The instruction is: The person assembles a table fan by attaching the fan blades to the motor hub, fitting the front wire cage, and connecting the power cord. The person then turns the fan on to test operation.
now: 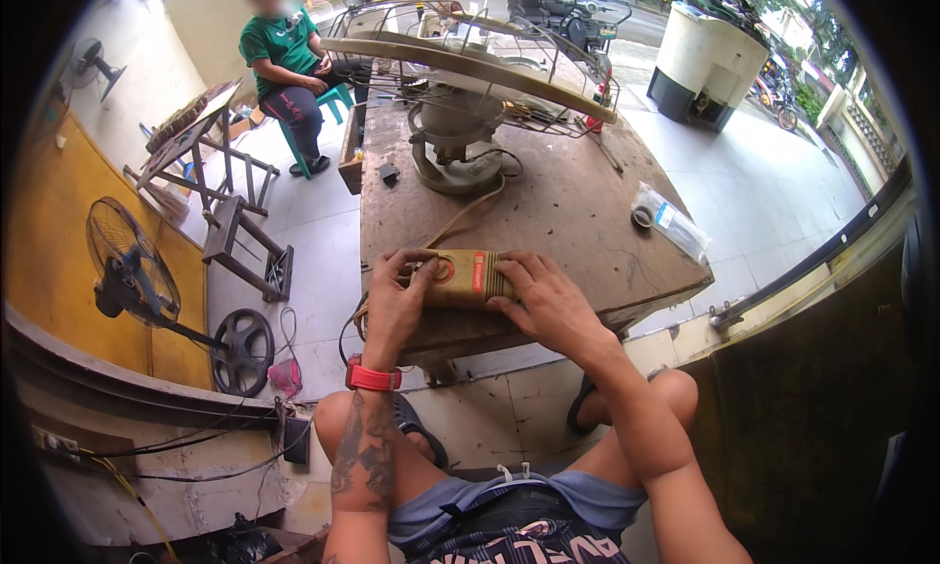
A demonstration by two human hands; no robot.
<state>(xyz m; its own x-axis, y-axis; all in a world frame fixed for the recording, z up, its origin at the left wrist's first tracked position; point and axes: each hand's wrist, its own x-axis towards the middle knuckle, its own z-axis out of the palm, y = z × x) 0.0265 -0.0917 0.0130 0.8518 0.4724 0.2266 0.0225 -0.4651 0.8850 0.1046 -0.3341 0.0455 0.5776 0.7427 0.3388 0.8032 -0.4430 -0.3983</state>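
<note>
A tan, box-shaped electrical unit with red labels and a ridged right end lies near the table's front edge. My left hand grips its left end, thumb and fingers beside a round red-ringed part. My right hand holds the ridged end, fingers on top and thumb at the near side. A cord runs from near the unit toward a grey fan motor and stand, which carries a wide wire fan guard. Beside the stand lies a small black piece. The unit's underside is hidden.
A ring and a clear plastic bag lie on the wooden table at right. A black fan stands at left near a wooden bench. A person in green sits at the back left.
</note>
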